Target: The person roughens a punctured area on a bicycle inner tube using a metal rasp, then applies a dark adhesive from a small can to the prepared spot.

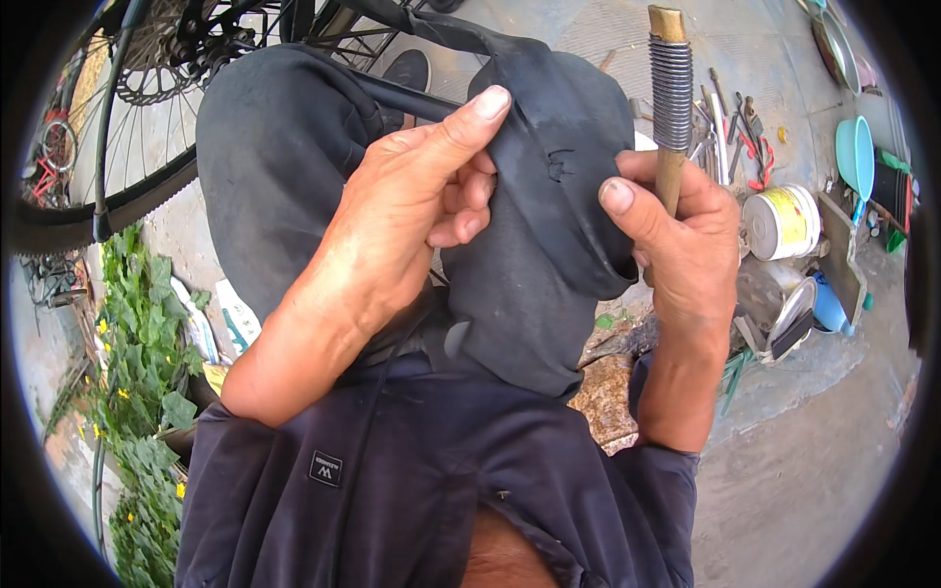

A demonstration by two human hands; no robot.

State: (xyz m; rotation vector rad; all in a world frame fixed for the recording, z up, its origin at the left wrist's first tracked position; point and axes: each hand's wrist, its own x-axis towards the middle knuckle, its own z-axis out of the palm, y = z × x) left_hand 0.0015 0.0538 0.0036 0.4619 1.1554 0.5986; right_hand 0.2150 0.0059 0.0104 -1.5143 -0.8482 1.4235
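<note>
A flattened black inner tube [564, 211] is draped over my right knee, with a dark scratch-like mark on its upper face. My left hand [397, 201] is at its left edge. The fingers there are curled in and the thumb stretches up with its tip against the tube. What lies between that thumb and the hidden index finger, if anything, does not show. To the right of the tube, my right hand [676, 216] grips a wooden stick [669, 176] held upright. A tight metal coil [671, 93] is wound round the stick above my fingers.
A bicycle wheel [157, 181] with a disc brake stands at the upper left. Leafy plants [142, 343] grow at the left. Several hand tools [735, 127] lie on the ground to the right, near a white tub [781, 222], a turquoise basin [855, 157] and a blue container [831, 306].
</note>
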